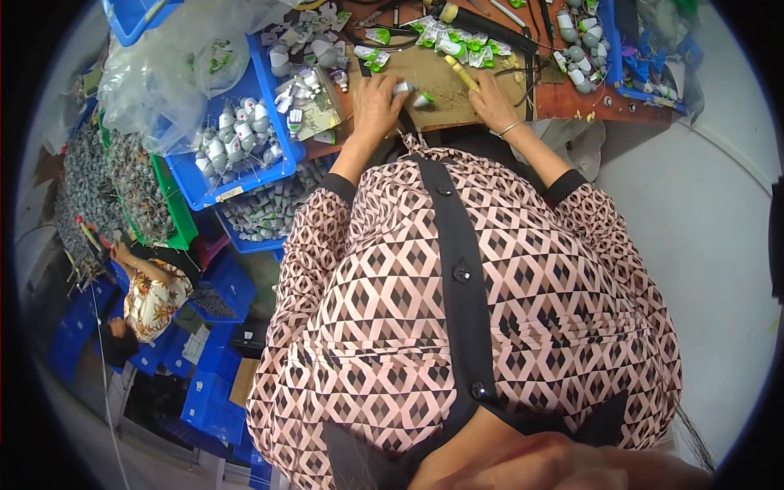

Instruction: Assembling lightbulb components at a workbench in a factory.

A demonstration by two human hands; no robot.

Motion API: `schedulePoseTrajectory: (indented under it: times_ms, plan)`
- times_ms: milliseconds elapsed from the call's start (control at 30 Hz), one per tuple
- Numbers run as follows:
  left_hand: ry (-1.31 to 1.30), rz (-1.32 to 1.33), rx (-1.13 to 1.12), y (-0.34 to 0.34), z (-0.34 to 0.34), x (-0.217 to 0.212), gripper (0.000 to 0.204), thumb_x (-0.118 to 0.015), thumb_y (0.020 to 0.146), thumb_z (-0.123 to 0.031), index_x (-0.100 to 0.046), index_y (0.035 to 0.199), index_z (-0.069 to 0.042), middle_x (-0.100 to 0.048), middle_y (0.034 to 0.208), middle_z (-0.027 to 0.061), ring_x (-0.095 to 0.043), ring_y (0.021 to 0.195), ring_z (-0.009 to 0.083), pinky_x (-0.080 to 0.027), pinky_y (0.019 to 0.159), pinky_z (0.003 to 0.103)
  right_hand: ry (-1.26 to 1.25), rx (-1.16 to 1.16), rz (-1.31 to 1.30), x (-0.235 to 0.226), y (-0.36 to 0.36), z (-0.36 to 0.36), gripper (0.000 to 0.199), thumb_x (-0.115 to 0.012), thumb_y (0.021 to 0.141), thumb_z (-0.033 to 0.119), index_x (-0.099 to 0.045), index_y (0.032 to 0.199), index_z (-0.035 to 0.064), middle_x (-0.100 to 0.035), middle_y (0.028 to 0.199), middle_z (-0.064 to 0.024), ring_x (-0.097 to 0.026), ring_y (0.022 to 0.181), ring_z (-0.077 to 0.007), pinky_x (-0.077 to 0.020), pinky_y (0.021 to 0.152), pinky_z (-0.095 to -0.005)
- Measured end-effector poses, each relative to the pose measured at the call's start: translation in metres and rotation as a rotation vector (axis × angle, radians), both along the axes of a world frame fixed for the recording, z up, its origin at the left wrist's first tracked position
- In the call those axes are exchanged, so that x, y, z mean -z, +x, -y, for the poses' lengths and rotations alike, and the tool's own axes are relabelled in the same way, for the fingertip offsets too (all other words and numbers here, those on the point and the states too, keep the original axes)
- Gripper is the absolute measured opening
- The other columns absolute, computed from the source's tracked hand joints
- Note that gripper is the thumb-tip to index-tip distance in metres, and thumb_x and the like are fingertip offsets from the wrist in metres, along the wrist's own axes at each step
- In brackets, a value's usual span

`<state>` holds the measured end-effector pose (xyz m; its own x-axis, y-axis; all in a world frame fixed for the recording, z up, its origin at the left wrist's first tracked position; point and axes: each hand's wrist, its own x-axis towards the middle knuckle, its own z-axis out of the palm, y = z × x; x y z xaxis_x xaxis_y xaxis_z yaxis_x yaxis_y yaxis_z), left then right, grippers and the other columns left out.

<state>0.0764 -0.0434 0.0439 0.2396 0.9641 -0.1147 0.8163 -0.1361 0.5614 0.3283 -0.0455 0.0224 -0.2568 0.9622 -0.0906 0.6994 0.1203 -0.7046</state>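
Between our left-hand fingers (390, 91) sits a small white part (414, 96), gripped, poking right toward our right hand (492, 104), which pinches a yellow-handled tool (462, 73) angled up-left. Both rest on the brown pad (437, 110); blue bins (245, 159) left.

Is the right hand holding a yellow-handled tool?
Yes, the right hand grips a yellow-handled tool over the brown work mat.

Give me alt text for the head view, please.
Left hand grips a small white-and-grey part with a green tip on a brown wooden bench; right hand holds a yellow-handled tool. Blue plastic bins of similar parts sit left.
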Motion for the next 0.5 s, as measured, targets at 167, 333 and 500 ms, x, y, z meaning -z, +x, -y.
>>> schedulePoseTrajectory:
  times_ms: [167, 333, 500]
  plan:
    - [0.235, 0.017, 0.118, -0.001, 0.001, 0.004, 0.028, -0.056, 0.071, -0.004, -0.060, 0.098, -0.013, -0.053, 0.108, 0.0070, -0.046, 0.100, 0.0298, -0.037, 0.086, 0.041, -0.243, 0.087, -0.085, -0.015, -0.028, -0.002, 0.043, -0.057, 0.075, 0.019, -0.044, 0.114, 0.0047, -0.054, 0.101, -0.0188, -0.053, 0.091, -0.0378, -0.0423, 0.079, -0.0409]
    - [0.224, 0.023, 0.110, 0.002, 0.004, 0.007, 0.027, -0.056, 0.070, -0.004, -0.061, 0.095, -0.013, -0.053, 0.107, 0.0069, -0.046, 0.101, 0.0299, -0.037, 0.086, 0.041, -0.061, -0.129, -0.193, 0.002, -0.051, -0.009, 0.049, -0.062, 0.077, 0.025, -0.047, 0.121, 0.0083, -0.056, 0.103, -0.0161, -0.053, 0.092, -0.0338, -0.0429, 0.080, -0.0382]
    - [0.360, -0.005, 0.018, 0.008, 0.010, -0.013, 0.024, -0.057, 0.070, -0.004, -0.062, 0.091, -0.013, -0.055, 0.103, 0.0062, -0.048, 0.099, 0.0291, -0.039, 0.081, 0.041, -0.114, -0.153, 0.060, 0.004, -0.053, -0.020, 0.031, -0.061, 0.079, 0.031, -0.058, 0.095, 0.0044, -0.059, 0.092, -0.0129, -0.055, 0.082, -0.0335, -0.0445, 0.071, -0.0382]
